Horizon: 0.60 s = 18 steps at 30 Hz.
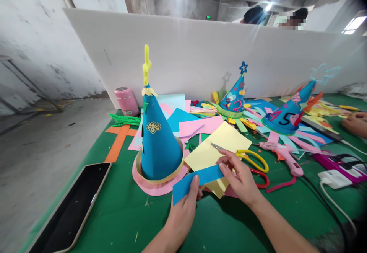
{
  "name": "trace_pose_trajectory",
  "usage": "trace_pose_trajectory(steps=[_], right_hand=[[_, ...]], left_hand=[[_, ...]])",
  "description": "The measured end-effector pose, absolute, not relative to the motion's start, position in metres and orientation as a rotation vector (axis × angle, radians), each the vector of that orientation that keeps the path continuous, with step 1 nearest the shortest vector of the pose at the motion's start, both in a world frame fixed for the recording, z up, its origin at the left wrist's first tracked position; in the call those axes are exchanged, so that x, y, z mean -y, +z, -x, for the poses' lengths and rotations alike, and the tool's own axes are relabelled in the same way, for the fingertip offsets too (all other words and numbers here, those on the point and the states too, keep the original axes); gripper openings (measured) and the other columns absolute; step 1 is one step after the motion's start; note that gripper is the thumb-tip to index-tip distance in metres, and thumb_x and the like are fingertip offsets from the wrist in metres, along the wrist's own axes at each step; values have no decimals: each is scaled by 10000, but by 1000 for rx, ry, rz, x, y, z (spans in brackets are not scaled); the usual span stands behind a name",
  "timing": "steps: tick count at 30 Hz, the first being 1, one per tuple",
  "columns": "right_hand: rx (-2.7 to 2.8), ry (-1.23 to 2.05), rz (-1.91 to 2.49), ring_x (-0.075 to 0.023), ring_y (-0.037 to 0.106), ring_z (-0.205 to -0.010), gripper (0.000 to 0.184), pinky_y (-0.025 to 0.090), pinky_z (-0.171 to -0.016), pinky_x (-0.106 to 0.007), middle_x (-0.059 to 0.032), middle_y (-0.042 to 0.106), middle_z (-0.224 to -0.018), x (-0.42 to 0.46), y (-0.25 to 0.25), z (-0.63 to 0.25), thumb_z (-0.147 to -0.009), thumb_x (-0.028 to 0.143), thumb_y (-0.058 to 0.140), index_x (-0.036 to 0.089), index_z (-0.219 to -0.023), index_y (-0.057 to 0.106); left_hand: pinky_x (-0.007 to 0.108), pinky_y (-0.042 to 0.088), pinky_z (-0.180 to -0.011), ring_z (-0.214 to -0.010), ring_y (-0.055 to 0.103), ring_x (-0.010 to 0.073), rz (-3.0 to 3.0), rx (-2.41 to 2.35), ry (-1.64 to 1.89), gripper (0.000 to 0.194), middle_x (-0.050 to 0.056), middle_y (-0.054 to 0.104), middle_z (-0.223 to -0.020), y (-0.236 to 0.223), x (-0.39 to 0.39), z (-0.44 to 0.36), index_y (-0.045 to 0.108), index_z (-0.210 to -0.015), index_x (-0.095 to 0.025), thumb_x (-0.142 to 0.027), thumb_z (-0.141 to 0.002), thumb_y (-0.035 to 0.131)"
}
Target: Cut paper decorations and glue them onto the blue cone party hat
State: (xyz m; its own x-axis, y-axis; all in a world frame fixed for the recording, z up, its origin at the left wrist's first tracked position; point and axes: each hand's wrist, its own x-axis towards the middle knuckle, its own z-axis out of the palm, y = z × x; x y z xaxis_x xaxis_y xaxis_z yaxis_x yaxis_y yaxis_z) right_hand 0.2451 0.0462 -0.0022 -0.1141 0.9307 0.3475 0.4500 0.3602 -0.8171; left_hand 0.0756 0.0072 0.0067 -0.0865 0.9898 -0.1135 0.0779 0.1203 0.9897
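My left hand (pixel 186 203) pinches the left end of a blue paper strip (pixel 197 182) held just above the green table (pixel 120 214). My right hand (pixel 239 176) grips the strip's right end, fingers curled over it. Under the strip lies a yellow paper sheet (pixel 220 146). A blue paper cone hat (pixel 157 142) with a pink brim and a yellow pipe-cleaner top stands just left of my hands. Yellow-handled scissors (pixel 252 158) lie on the yellow sheet beside my right hand.
A phone (pixel 71 207) lies at the near left edge. A pink glue gun (pixel 282 155), power strip (pixel 341 176) and cables sit right. Two more blue hats (pixel 233 98) (pixel 289 111) stand among paper scraps. A pink can (pixel 126 100) and white partition (pixel 200 54) are behind. Another person's hand (pixel 355 124) rests far right.
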Motion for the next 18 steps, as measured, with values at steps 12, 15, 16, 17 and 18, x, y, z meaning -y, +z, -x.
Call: trace_pose_trajectory(steps=[12,15,16,17,18], right_hand=[[1732,602,1292,-119,493,-579,143,394,-527,-234,-16,610,-796,-46,-9,-246,-819,269,492,192,-891,589],[1726,596,1303,-118,477,-560,147,382,-510,-237,-16,607,-785,-46,-10,-247,-817,271,495,190,-894,591],[1721,594,1308,-119,472,-554,151,379,-502,-238,-14,603,-770,-46,-10,-247,-817,274,493,190,-897,590],[1715,592,1313,-119,465,-544,156,374,-492,-238,-11,595,-745,-46,-10,-247,-819,277,490,188,-900,589],[1708,591,1318,-119,458,-534,162,371,-484,-238,-7,584,-718,-46,-11,-247,-821,282,486,186,-904,587]], left_hand=[[199,411,-501,-554,466,109,-969,-1321,1331,292,-29,477,-586,1,-18,-70,510,-704,-171,-457,-763,523],[194,404,-498,-554,457,103,-970,-1312,1362,291,-29,473,-599,-2,-19,-68,517,-713,-166,-453,-762,527],[196,404,-500,-553,460,105,-975,-1301,1357,287,-28,480,-597,-2,-18,-67,522,-721,-166,-449,-767,523],[201,406,-504,-553,464,107,-985,-1284,1346,283,-26,487,-589,-2,-18,-67,526,-728,-166,-445,-774,514],[206,409,-509,-552,470,111,-998,-1260,1330,281,-25,495,-577,-1,-18,-67,529,-728,-166,-441,-780,505]])
